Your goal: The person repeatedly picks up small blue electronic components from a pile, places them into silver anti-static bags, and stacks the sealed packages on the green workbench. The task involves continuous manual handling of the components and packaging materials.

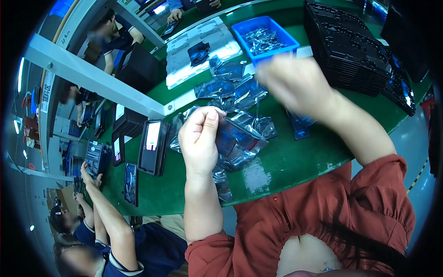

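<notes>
My left hand (200,141) is closed, thumb pressed against the bent fingers, at the corner of a shiny clear plastic bag (237,141) with a dark flat piece inside. My right hand (297,85) is raised over the table just in front of a blue bin (293,45); motion smears its fingers, so what they hold, if anything, cannot be made out. Several more shiny bags (230,90) lie heaped beyond my left hand. Inside the blue bin is a pile of small metallic parts (263,40). A small dark flat piece (301,127) lies below my right hand.
A tall stack of black trays (350,51) stands at the right. A pale moulded tray (177,69) with dark pieces lies at the back. Black trays (152,159) and a grey metal frame bar (97,74) are on the left. Co-workers (152,244) sit along the green table (286,171).
</notes>
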A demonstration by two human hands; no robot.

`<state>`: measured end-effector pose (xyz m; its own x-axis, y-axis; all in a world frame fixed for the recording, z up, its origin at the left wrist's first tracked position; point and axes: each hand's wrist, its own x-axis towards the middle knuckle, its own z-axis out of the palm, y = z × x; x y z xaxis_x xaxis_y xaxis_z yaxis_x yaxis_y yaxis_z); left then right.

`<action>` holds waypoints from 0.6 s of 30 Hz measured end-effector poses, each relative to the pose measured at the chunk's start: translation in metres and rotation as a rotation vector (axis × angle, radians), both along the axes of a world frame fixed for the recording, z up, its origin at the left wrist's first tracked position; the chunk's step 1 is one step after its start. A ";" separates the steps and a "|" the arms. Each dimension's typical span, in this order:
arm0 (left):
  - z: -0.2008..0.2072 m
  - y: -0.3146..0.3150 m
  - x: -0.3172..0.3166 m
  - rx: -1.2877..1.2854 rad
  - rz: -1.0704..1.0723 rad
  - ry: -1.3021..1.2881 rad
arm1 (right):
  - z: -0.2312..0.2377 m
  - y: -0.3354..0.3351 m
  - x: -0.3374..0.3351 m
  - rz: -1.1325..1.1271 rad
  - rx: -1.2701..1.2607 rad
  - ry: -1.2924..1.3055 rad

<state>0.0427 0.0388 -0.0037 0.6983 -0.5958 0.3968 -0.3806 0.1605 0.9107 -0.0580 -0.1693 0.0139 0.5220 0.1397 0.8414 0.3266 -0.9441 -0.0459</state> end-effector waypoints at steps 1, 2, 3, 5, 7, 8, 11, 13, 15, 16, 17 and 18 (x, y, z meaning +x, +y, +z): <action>0.001 -0.004 -0.004 0.014 -0.006 -0.024 | 0.000 -0.025 0.018 -0.097 0.006 -0.126; 0.002 -0.007 -0.008 0.030 -0.012 -0.049 | 0.001 -0.048 0.028 -0.236 -0.031 -0.116; 0.004 -0.007 -0.010 0.047 -0.006 -0.081 | -0.002 -0.067 0.040 -0.358 -0.093 -0.106; 0.001 -0.006 -0.009 0.069 0.048 -0.188 | -0.021 -0.085 0.056 -0.653 -0.248 0.017; -0.003 -0.006 -0.009 0.049 0.092 -0.281 | -0.027 -0.061 0.050 -0.526 -0.138 0.061; -0.004 -0.005 -0.008 0.033 0.106 -0.331 | -0.022 -0.041 0.041 -0.307 0.001 0.102; -0.005 -0.006 -0.012 0.065 0.123 -0.355 | -0.003 0.017 -0.001 0.339 0.631 0.680; -0.003 -0.006 -0.015 0.062 0.118 -0.365 | -0.006 0.032 -0.016 0.404 0.718 0.803; -0.002 -0.006 -0.023 0.024 0.124 -0.331 | -0.006 0.040 -0.023 0.467 1.055 0.928; -0.002 -0.003 -0.024 0.059 0.103 -0.300 | -0.011 0.039 -0.023 0.555 1.169 0.912; -0.003 -0.004 -0.024 0.044 0.107 -0.357 | -0.018 0.038 -0.022 0.644 1.282 0.891; -0.003 -0.007 -0.023 0.026 0.110 -0.413 | -0.020 0.038 -0.022 0.628 1.306 0.864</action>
